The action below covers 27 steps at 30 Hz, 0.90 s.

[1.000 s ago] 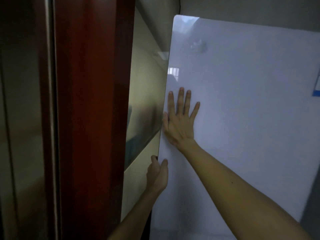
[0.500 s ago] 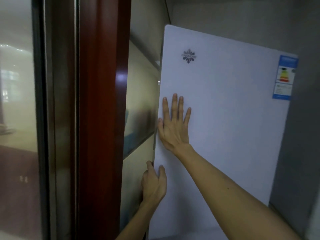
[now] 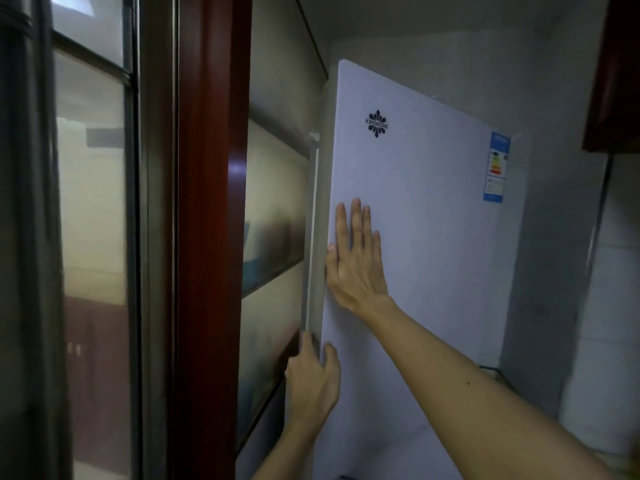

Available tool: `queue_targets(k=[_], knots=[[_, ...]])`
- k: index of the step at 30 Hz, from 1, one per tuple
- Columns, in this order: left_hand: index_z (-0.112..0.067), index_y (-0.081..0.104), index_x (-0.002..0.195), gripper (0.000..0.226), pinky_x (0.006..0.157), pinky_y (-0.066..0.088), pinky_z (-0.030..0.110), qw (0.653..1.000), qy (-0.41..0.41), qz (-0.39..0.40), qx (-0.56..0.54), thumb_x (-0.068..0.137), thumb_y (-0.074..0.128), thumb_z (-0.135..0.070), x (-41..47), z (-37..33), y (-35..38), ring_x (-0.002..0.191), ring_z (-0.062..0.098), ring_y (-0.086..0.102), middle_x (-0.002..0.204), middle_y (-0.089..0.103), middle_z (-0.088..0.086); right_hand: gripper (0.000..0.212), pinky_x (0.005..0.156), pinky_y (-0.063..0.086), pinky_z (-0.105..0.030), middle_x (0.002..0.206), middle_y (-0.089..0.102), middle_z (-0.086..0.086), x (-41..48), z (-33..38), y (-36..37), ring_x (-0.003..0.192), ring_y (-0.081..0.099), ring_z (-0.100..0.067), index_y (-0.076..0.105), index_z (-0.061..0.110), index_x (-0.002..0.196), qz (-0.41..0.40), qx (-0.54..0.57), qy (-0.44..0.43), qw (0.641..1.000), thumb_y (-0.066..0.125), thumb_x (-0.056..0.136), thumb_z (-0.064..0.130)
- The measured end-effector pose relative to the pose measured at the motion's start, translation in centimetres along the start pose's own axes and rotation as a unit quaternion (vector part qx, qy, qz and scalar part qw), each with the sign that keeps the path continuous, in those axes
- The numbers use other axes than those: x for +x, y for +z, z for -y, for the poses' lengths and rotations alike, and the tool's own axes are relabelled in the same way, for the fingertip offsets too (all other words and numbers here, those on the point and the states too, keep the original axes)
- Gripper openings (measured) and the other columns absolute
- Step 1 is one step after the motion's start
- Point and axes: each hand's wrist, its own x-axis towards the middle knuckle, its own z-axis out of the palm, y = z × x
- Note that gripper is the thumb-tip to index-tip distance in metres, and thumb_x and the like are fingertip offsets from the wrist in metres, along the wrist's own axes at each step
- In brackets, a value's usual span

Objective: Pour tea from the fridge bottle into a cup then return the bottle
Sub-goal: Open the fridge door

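— Where is the fridge?

— It stands in a corner, its white fridge door [image 3: 426,237] facing the camera and filling the middle of the view. A frosted glass panel [image 3: 273,209] lies just to its left and a grey wall [image 3: 554,271] to its right.

— What are the person's hands doing?

— The right hand [image 3: 356,261] lies flat on the door's front, near the left edge, fingers straight and pointing up, palm pressed to the surface. It grasps nothing. The left hand [image 3: 311,379] is lower down and grips the door's left edge: its fingers curl round that edge while one digit rests on the front face.

— Is the door closed?

— That cannot be told. A pale strip [image 3: 313,237] runs down beside the left edge, just above the left hand. The door hides whatever is inside.

— Anything on the door?

— A dark logo [image 3: 376,123] reading KINGHOME sits near the top left, and a blue energy label [image 3: 497,167] is stuck near the top right.

— And around it?

— A glossy red-brown wooden post [image 3: 207,202] stands upright left of the frosted panel, with a window pane [image 3: 93,202] beyond it. White tiles [image 3: 609,323] show at the far right, under a dark red cabinet [image 3: 613,74].
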Motion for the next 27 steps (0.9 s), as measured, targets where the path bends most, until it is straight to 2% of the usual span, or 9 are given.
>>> queue_targets(k=[2, 5, 8, 11, 14, 18, 20, 23, 27], knots=[[-0.014, 0.049, 0.128, 0.037, 0.085, 0.045, 0.028, 1.000, -0.008, 0.013, 0.013, 0.097, 0.048, -0.034, -1.6, -0.9, 0.0, 0.104, 0.025, 0.061, 0.110, 0.064, 0.009, 0.063, 0.122, 0.005, -0.053, 0.161, -0.025, -0.003, -0.9, -0.3, -1.7, 0.149, -0.020, -0.021, -0.022, 0.025, 0.151, 0.008, 0.008, -0.001, 1.000, 0.015, 0.101, 0.035], [-0.015, 0.049, 0.112, 0.022, 0.076, 0.041, 0.028, 1.000, -0.005, 0.029, -0.001, 0.097, 0.049, -0.030, -3.9, -2.0, -0.4, 0.093, 0.024, 0.061, 0.091, 0.059, 0.003, 0.063, 0.122, 0.009, -0.053, 0.162, -0.022, -0.003, -2.3, -0.3, -4.1, 0.150, -0.018, -0.020, -0.022, 0.027, 0.151, 0.010, 0.031, 0.009, 0.999, 0.019, 0.102, 0.030], [-0.006, 0.043, 0.132, 0.043, 0.078, 0.044, 0.029, 0.999, 0.024, 0.039, 0.002, 0.096, 0.050, -0.028, -5.8, -2.8, -0.3, 0.085, 0.018, 0.056, 0.090, 0.056, 0.000, 0.065, 0.122, 0.009, -0.052, 0.162, -0.023, -0.001, -3.3, -0.4, -5.9, 0.150, -0.019, -0.017, -0.025, 0.029, 0.149, 0.015, 0.056, 0.014, 0.998, 0.018, 0.100, 0.030], [-0.005, 0.040, 0.135, 0.048, 0.083, 0.051, 0.036, 0.998, 0.035, 0.049, 0.008, 0.095, 0.050, -0.029, -7.8, -3.7, -0.1, 0.088, 0.024, 0.059, 0.095, 0.060, 0.006, 0.066, 0.123, 0.006, -0.050, 0.162, -0.024, -0.002, -4.1, -0.7, -7.7, 0.150, -0.020, -0.018, -0.023, 0.025, 0.150, 0.024, 0.072, 0.015, 0.997, 0.018, 0.098, 0.031], [-0.007, 0.036, 0.137, 0.051, 0.085, 0.050, 0.042, 0.997, 0.025, 0.068, 0.011, 0.093, 0.049, -0.030, -9.6, -4.4, 0.4, 0.090, 0.030, 0.062, 0.099, 0.066, 0.012, 0.066, 0.124, 0.003, -0.047, 0.162, -0.022, -0.006, -5.0, -1.2, -9.4, 0.150, -0.019, -0.019, -0.018, 0.018, 0.153, 0.021, 0.074, 0.016, 0.997, 0.014, 0.097, 0.032], [-0.007, 0.033, 0.139, 0.050, 0.080, 0.038, 0.029, 0.995, 0.036, 0.086, 0.020, 0.095, 0.048, -0.026, -12.0, -5.8, 0.9, 0.101, 0.029, 0.055, 0.112, 0.060, 0.013, 0.068, 0.124, 0.002, -0.041, 0.164, -0.016, -0.009, -6.3, -1.8, -11.5, 0.151, -0.014, -0.019, -0.011, 0.011, 0.154, 0.007, 0.084, 0.018, 0.996, 0.015, 0.095, 0.031], [-0.010, 0.035, 0.132, 0.043, 0.078, 0.037, 0.029, 0.993, 0.054, 0.096, 0.038, 0.094, 0.048, -0.026, -13.3, -6.4, 1.1, 0.096, 0.026, 0.052, 0.112, 0.058, 0.014, 0.068, 0.124, 0.000, -0.037, 0.164, -0.016, -0.007, -6.9, -2.1, -12.7, 0.151, -0.013, -0.017, -0.010, 0.011, 0.155, 0.006, 0.096, 0.028, 0.995, 0.019, 0.096, 0.027], [-0.015, 0.038, 0.115, 0.030, 0.071, 0.047, 0.031, 0.990, 0.086, 0.097, 0.062, 0.090, 0.049, -0.028, -14.8, -6.9, 1.5, 0.084, 0.024, 0.058, 0.100, 0.060, 0.010, 0.068, 0.123, 0.000, -0.031, 0.164, -0.016, -0.005, -7.9, -2.7, -14.4, 0.151, -0.012, -0.013, -0.010, 0.010, 0.155, -0.001, 0.100, 0.037, 0.994, 0.026, 0.098, 0.020], [-0.015, 0.038, 0.115, 0.033, 0.063, 0.050, 0.032, 0.979, 0.128, 0.118, 0.105, 0.087, 0.047, -0.029, -16.4, -7.6, 2.5, 0.076, 0.024, 0.061, 0.089, 0.062, 0.010, 0.070, 0.120, -0.003, -0.021, 0.164, -0.014, -0.005, -9.2, -3.7, -16.8, 0.151, -0.010, -0.010, -0.011, 0.011, 0.154, -0.009, 0.094, 0.045, 0.995, 0.034, 0.101, 0.012]])
